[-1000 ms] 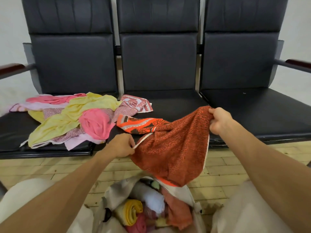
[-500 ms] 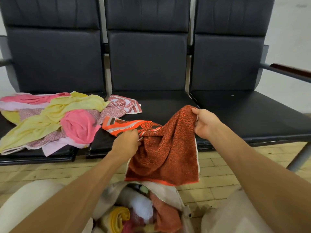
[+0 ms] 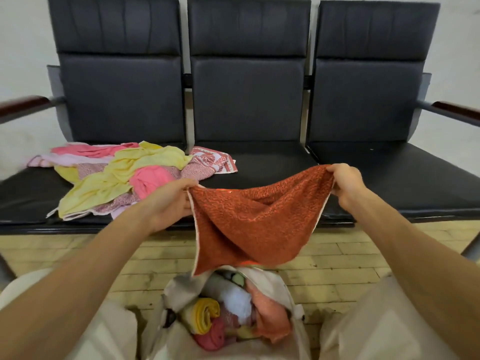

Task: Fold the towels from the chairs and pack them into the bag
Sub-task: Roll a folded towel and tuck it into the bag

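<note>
An orange-red towel (image 3: 254,224) hangs spread in the air in front of the middle seat. My left hand (image 3: 172,201) pinches its upper left corner and my right hand (image 3: 346,184) pinches its upper right corner. The towel sags in the middle and its lower edge reaches down to the beige bag (image 3: 181,289) between my knees. Inside the bag lie several rolled towels, among them a yellow roll (image 3: 205,315), a white one (image 3: 237,298) and a salmon one (image 3: 270,313).
A heap of loose towels (image 3: 114,178), yellow, pink and patterned, covers the left seat, with a red-and-white one (image 3: 215,159) spilling onto the middle seat. Three joined black chairs (image 3: 249,100) stand against the wall. The right seat (image 3: 389,178) is bare. Wooden floor below.
My hands have pulled apart and lifted, so the bunched orange-red towel is now stretched open between them. Its striped end has come off the seat.
</note>
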Demonstrator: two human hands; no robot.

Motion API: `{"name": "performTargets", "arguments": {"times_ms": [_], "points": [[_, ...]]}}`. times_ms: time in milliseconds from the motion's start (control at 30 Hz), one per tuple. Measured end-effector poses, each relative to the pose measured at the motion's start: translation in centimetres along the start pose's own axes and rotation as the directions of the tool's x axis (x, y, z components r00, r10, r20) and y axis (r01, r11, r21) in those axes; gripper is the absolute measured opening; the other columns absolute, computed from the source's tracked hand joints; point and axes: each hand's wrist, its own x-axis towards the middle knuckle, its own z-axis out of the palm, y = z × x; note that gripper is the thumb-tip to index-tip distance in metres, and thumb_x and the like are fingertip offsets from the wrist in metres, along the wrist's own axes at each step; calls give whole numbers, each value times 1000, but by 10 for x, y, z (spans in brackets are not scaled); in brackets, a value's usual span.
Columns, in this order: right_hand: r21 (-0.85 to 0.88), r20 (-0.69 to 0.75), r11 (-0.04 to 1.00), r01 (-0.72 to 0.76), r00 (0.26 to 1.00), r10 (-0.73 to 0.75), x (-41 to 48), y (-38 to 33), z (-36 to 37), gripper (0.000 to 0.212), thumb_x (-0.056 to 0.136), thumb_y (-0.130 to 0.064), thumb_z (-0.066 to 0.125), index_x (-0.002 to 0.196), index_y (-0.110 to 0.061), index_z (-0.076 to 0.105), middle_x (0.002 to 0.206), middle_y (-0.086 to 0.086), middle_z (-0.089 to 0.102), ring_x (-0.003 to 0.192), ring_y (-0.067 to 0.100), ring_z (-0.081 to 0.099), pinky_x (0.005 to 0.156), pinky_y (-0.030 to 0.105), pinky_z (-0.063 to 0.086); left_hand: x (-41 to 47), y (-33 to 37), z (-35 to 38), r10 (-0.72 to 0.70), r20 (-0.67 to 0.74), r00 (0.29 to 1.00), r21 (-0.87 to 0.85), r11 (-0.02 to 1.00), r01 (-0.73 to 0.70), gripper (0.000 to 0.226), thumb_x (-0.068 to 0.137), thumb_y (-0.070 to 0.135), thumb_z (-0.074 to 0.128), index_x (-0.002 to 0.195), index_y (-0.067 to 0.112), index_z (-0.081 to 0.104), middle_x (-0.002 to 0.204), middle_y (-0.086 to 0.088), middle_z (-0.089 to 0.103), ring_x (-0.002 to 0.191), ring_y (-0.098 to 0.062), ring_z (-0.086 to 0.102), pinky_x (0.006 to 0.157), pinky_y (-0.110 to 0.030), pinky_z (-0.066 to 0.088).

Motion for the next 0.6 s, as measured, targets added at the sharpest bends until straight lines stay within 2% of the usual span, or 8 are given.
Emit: {"name": "performTargets", "arguments": {"times_ms": [67,100,167,267,333,400,500,600], "points": [[63,27,998,6,1000,-8,-8,-3,8,5,92,-14,54,91,-11,59,80,3,59,73,15,56,78,35,47,-3,6,3,-3,-80,997,-59,998,-2,23,98,28,48,85,13,59,75,-5,63,74,-18,60,78,-36,47],[92,60,996,-1,998,-5,-13,-5,13,7,91,-17,58,95,-11,60,81,3,61,75,16,58,78,35,48,-2,6,5,-9,-140,990,-61,998,0,22,96,29,53,87,12,62,76,-5,64,71,-17,61,74,-34,47],[119,173,992,-30,985,9,-22,-4,23,16,89,-21,67,99,-9,62,83,5,64,77,18,62,72,34,52,2,3,9,-6,-278,961,-62,998,-11,15,91,23,63,94,8,65,84,-7,65,72,-16,61,68,-31,48],[66,270,998,17,962,-34,-30,-3,35,15,85,-12,70,97,-5,64,81,5,64,75,17,63,65,30,52,11,0,14,57,-398,916,-43,996,-80,6,86,11,66,85,8,62,83,-9,63,72,-16,58,65,-28,46],[38,280,995,88,955,-95,-33,-6,39,8,84,-6,68,92,-6,65,78,4,62,74,15,61,66,28,50,10,5,13,99,-404,909,-68,988,-137,8,87,9,64,95,5,62,86,-9,63,72,-15,59,61,-25,48],[21,295,988,155,943,-155,-34,-9,39,5,85,-4,66,85,-8,63,77,3,61,73,13,60,68,29,50,5,11,4,113,-378,919,-148,972,-180,11,89,7,62,99,6,62,86,-7,63,72,-14,61,64,-26,49],[-27,249,968,250,939,-236,-35,-11,35,8,88,-4,64,84,-11,61,81,4,62,75,14,61,67,30,50,-4,11,-8,61,-297,953,-142,984,-107,16,89,10,63,104,6,63,83,-5,63,71,-14,59,71,-29,49],[-27,144,958,286,949,-279,-29,-9,28,11,90,-5,63,86,-15,62,88,5,63,84,18,62,72,35,51,-11,6,-15,-4,-234,972,-44,999,-7,11,87,7,63,96,2,67,89,-7,72,71,-13,63,76,-29,49]]}}
